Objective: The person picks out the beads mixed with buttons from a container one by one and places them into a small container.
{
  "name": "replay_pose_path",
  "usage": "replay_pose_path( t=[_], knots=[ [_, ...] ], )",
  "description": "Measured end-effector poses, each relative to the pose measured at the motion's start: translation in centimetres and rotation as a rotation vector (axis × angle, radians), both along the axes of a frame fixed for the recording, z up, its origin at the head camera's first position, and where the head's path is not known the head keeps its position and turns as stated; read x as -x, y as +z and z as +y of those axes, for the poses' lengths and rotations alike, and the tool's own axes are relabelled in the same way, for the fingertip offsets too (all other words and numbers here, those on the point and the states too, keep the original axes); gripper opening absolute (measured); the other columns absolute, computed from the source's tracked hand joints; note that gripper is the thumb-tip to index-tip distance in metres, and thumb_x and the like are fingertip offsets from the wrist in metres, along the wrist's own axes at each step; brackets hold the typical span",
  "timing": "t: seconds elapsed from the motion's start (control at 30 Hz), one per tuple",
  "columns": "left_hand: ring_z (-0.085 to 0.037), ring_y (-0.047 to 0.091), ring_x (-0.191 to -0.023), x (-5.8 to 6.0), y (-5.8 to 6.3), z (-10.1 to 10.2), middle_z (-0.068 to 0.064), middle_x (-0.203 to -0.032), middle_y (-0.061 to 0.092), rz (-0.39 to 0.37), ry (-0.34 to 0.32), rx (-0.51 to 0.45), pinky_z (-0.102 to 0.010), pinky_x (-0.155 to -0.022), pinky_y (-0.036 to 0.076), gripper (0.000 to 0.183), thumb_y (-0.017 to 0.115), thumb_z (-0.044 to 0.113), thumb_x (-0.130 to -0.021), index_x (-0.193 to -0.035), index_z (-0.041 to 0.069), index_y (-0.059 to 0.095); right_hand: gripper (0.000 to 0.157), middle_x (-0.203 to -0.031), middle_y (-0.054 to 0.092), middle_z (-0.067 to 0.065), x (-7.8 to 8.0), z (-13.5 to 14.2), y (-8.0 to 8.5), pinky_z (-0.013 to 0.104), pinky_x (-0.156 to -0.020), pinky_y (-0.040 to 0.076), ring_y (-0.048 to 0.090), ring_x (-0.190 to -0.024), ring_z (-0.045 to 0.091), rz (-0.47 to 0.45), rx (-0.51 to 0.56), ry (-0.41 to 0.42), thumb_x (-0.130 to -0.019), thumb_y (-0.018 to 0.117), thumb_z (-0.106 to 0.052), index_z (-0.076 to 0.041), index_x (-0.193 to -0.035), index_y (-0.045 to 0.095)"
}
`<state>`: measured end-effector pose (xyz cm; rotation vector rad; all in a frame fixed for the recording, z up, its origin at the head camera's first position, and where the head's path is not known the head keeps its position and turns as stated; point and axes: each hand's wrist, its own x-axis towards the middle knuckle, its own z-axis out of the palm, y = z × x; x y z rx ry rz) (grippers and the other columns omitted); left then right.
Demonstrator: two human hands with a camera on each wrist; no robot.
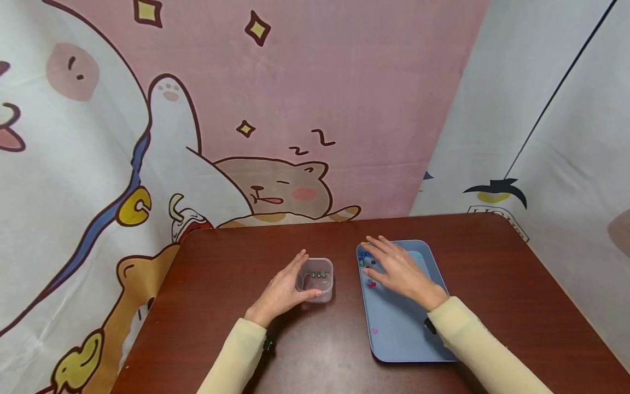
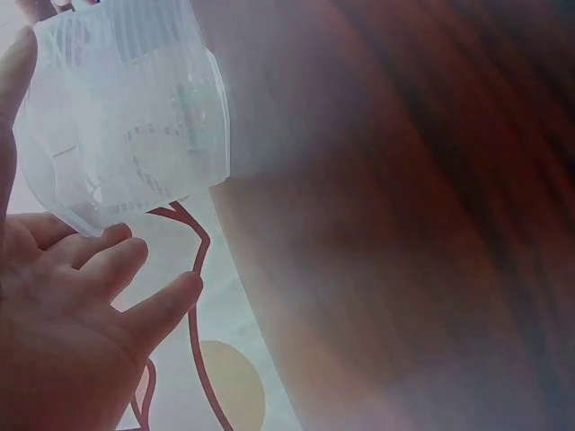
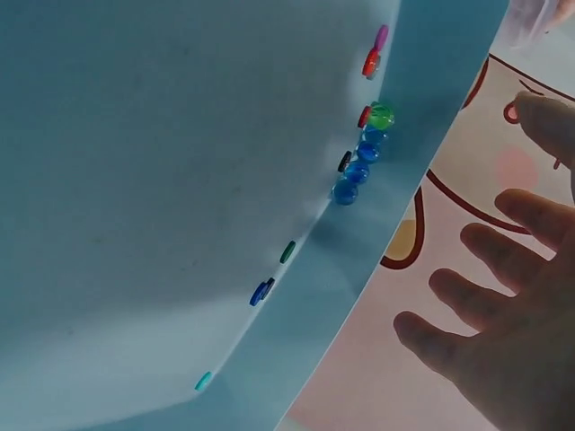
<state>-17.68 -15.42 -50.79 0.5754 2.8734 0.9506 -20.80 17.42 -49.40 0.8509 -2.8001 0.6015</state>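
In the head view a clear plastic container [image 1: 323, 265] stands on the table, with several small greenish pieces [image 1: 318, 274] inside. My left hand [image 1: 283, 290] holds it from the left, thumb along the near side and fingers along the far side. The left wrist view shows the cloudy container wall [image 2: 117, 108] close by the fingers. Over a blue tray [image 1: 394, 334] hovers my right hand [image 1: 401, 268], fingers spread and holding nothing. Near that hand, blue marbles [image 3: 358, 171], a green marble [image 3: 382, 117] and small coloured discs [image 3: 287, 251] lie along the tray's side.
A lone pink disc [image 1: 375, 330] lies toward the tray's near left corner. Both tray and container are on a dark red-brown wooden table [image 1: 221, 306]. Behind its far edge hangs a cartoon-printed cloth [image 1: 384, 109].
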Motion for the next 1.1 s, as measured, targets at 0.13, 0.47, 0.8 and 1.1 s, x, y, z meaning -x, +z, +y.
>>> replay_pose_path(
  t=[0.13, 0.47, 0.8, 1.1],
  knots=[
    [-0.036, 0.046, -0.143, 0.0, 0.1, 0.0, -0.005, -0.17, 0.026, -0.004, 0.0, -0.005, -0.059, -0.11, 0.042, 0.105, 0.08, 0.062, -0.083, -0.162, 0.009, 0.035, 0.068, -0.158, 0.046, 0.018, 0.1, -0.2, -0.2, 0.07, -0.108, 0.037, 0.038, -0.146, 0.044, 0.002, -0.031, 0.013, -0.094, 0.078, -0.036, -0.006, -0.15, 0.054],
    [-0.035, 0.047, -0.143, -0.1, 0.1, 0.1, -0.004, -0.17, 0.027, -0.003, 0.003, -0.012, -0.057, -0.11, 0.042, 0.103, 0.081, 0.06, -0.083, -0.162, 0.012, 0.036, 0.066, -0.148, 0.056, 0.018, 0.5, -0.7, -0.9, 0.063, -0.104, 0.045, 0.05, -0.138, 0.042, 0.02, -0.066, 0.043, -0.092, 0.081, -0.031, -0.003, -0.147, 0.057],
    [-0.035, 0.048, -0.142, -0.1, 0.1, 0.1, -0.006, -0.17, 0.027, 0.001, -0.001, -0.022, -0.058, -0.11, 0.042, 0.104, 0.081, 0.059, -0.083, -0.161, 0.008, 0.036, 0.056, -0.138, 0.062, 0.019, 1.0, -0.8, -1.9, 0.056, -0.101, 0.05, 0.059, -0.127, 0.038, 0.011, -0.057, 0.066, -0.091, 0.082, -0.027, -0.002, -0.139, 0.064],
    [-0.034, 0.046, -0.144, 0.1, 0.0, 0.2, -0.002, -0.171, 0.025, -0.008, 0.007, -0.015, -0.057, -0.111, 0.042, 0.105, 0.083, 0.059, -0.082, -0.161, 0.008, 0.036, 0.047, -0.13, 0.066, 0.016, 1.2, -0.9, -2.2, 0.054, -0.096, 0.053, 0.063, -0.119, 0.035, -0.015, -0.033, 0.038, -0.092, 0.081, -0.025, -0.003, -0.132, 0.068]
  ],
)
